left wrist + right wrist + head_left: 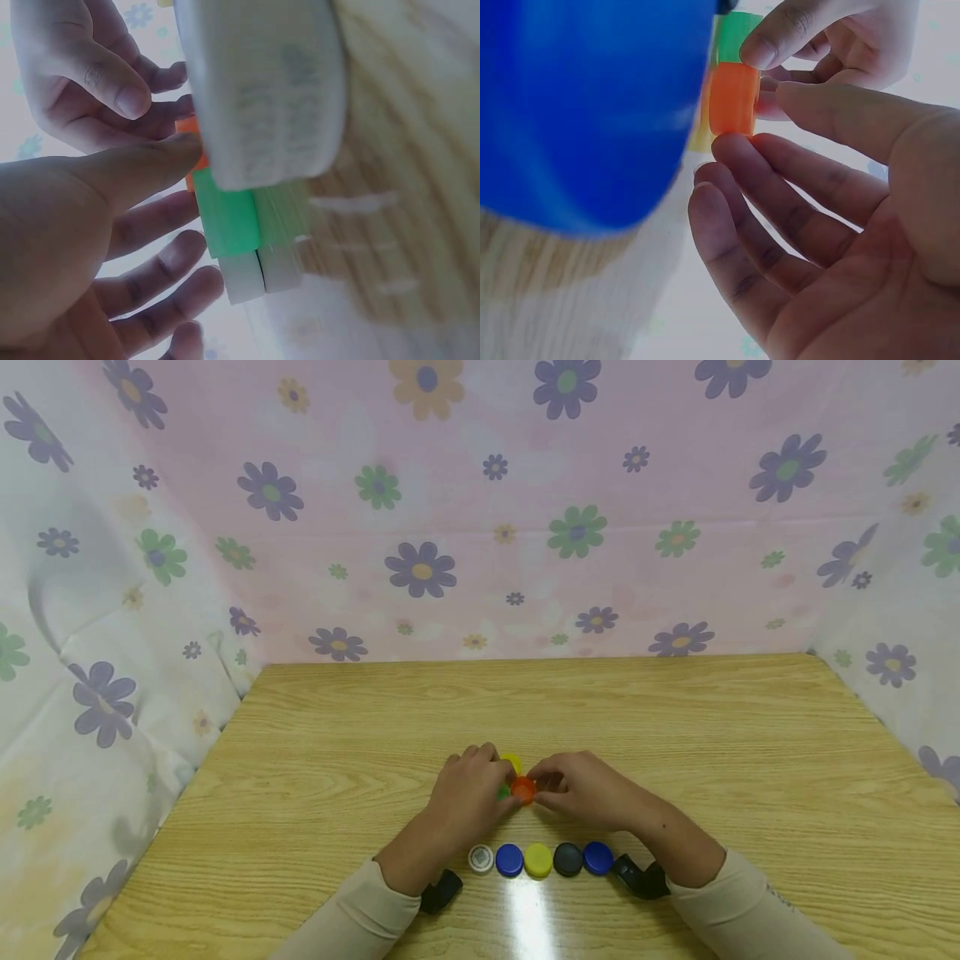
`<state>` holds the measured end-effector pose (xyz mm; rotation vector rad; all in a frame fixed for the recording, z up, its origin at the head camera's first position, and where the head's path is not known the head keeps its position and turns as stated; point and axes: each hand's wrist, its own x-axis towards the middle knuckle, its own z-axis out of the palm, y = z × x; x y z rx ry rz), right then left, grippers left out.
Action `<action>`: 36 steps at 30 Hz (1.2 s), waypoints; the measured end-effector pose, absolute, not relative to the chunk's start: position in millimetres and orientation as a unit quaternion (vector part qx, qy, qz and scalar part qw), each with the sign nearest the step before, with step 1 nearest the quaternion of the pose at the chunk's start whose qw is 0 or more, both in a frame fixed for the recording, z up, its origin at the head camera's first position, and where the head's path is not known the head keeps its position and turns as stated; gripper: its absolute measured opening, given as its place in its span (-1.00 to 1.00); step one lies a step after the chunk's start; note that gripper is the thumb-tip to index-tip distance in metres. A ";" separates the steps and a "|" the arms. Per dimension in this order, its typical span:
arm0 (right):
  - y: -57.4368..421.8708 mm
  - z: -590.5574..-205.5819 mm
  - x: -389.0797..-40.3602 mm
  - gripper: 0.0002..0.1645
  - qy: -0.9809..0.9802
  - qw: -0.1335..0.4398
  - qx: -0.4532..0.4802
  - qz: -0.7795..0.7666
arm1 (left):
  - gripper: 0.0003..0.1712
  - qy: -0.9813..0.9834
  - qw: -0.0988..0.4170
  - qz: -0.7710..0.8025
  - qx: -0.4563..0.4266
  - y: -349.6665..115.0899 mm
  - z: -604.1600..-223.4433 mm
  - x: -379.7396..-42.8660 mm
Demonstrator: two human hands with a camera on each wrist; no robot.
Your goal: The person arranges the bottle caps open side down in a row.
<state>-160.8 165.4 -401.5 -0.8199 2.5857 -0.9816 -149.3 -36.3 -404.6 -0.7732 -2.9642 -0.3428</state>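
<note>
An orange bottle cap (pixel 523 791) stands between the two hands. My left hand (pixel 470 789) has its thumb and index finger at the cap's left side, pinching it; its other fingers spread loosely in the left wrist view. From the right, the thumb and fingertips of my right hand (pixel 588 789) also pinch the cap. A green cap (pixel 227 214) sits against the orange one, partly under the left hand in the head view. Just behind is a yellow cap (pixel 512 763), partly covered by the left fingers.
Nearer the body runs a row of caps: white (pixel 481 859), blue (pixel 509 860), yellow (pixel 537 860), black (pixel 567 859) and another blue cap (pixel 597 858). Black wrist devices (pixel 641 878) flank the row. Flowered cloth (pixel 480 527) hangs behind the wooden table (pixel 337 710).
</note>
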 end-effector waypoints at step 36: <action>168.6 -383.7 -159.0 -0.81 0.861 0.033 -0.193 -0.470 | -0.59 -0.921 0.102 -0.279 -0.251 -36.4 -388.7 -155.8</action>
